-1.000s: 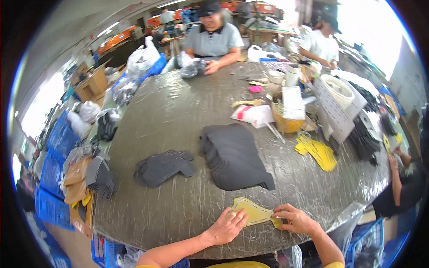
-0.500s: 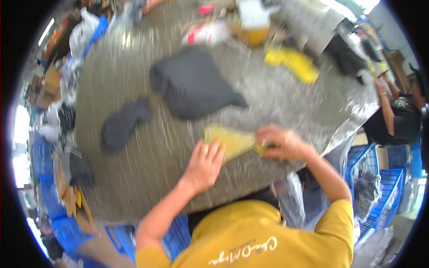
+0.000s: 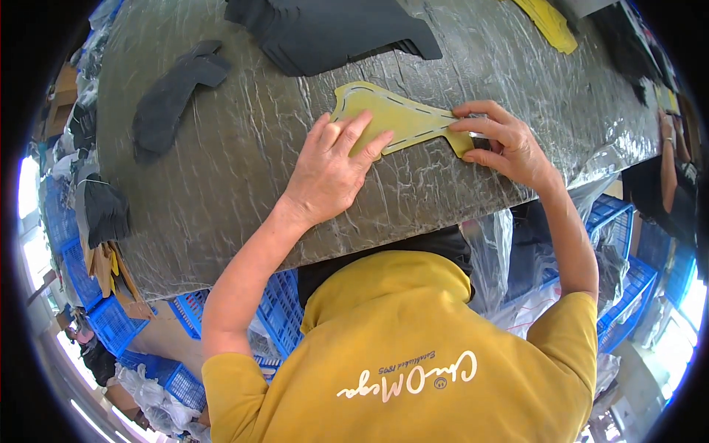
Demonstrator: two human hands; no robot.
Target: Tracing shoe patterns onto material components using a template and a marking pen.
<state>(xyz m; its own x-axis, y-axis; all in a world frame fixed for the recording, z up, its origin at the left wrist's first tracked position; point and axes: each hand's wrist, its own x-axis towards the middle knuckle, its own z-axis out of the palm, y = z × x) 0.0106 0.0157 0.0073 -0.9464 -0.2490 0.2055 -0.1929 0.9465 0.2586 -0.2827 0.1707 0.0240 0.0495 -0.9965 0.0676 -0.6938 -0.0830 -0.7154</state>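
Observation:
A flat, pale yellow cut piece (image 3: pixel 402 114) lies on the table in front of me, looking like a pattern template with dark dashed lines along its edges. It is broad on the left and narrows to the right. My left hand (image 3: pixel 332 166) rests on the broad part with its fingers spread, pressing from above. At the narrow end, my right hand (image 3: pixel 509 140) grips the piece, thumb on the near edge and fingers on the far side. Beyond lies a stack of dark grey cut pieces (image 3: pixel 340 33), with a smaller dark grey stack (image 3: pixel 177 92) to the left.
Plastic film, wrinkled and shiny, covers the table (image 3: pixel 244 162). Yellow cut pieces (image 3: pixel 550 26) lie at the far right. Blue crates (image 3: pixel 284 306) stand below the near edge. Another person's arm (image 3: pixel 668 162) reaches in at the right edge.
The view has tilted down, so the table's things sit higher in the picture. Both hands stay at the yellow piece, the left on its broad part and the right at its narrow end.

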